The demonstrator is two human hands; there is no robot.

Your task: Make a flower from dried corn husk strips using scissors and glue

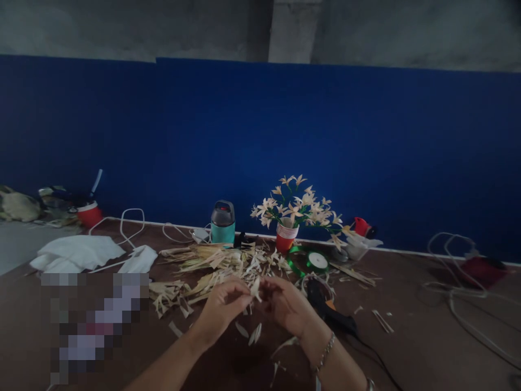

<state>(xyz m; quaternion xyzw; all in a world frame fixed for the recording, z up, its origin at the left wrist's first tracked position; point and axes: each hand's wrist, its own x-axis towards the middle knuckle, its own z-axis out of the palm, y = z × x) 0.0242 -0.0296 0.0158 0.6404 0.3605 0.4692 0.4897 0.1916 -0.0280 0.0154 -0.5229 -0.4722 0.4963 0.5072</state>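
Observation:
Between my two hands is a pale petal-shaped piece of dried husk [256,288], its lower tips pointing down. My left hand [226,301] pinches it between thumb and forefinger. My right hand [287,307] has its fingers curled close to the piece's other side; whether they grip it is hard to make out. Below them, several loose cut petals [254,334] lie on the brown table [228,364]. Just beyond my hands spreads a heap of dried husk strips [220,260]. A black glue gun [331,309] with a cord rests right of my right hand.
Behind the heap stand a teal bottle [223,231] and red paper cups [286,237] holding pale husk flowers [299,209]. Green ribbon [317,260] lies beside them. White cloth [79,252] is at left, cables [456,296] at right. A blue wall panel [203,136] closes off the back.

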